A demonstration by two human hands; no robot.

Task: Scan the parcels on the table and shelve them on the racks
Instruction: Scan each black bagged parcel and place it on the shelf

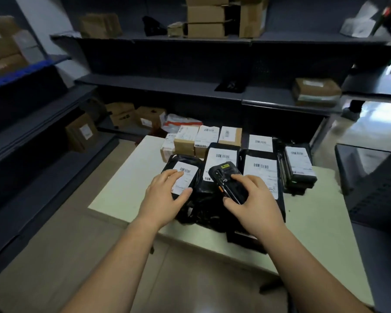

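Several parcels lie on a white table. My left hand rests on a black bag parcel at the front left, fingers on its white barcode label. My right hand grips a black handheld scanner over the middle black bag parcel. Another black bag parcel lies to its right, and a wrapped black parcel stands further right. Small cardboard boxes with labels line the table's far edge.
Dark shelving racks stand behind and to the left of the table, holding cardboard boxes on top and a box at mid right. More boxes sit on low shelves. A dark unit stands at the right.
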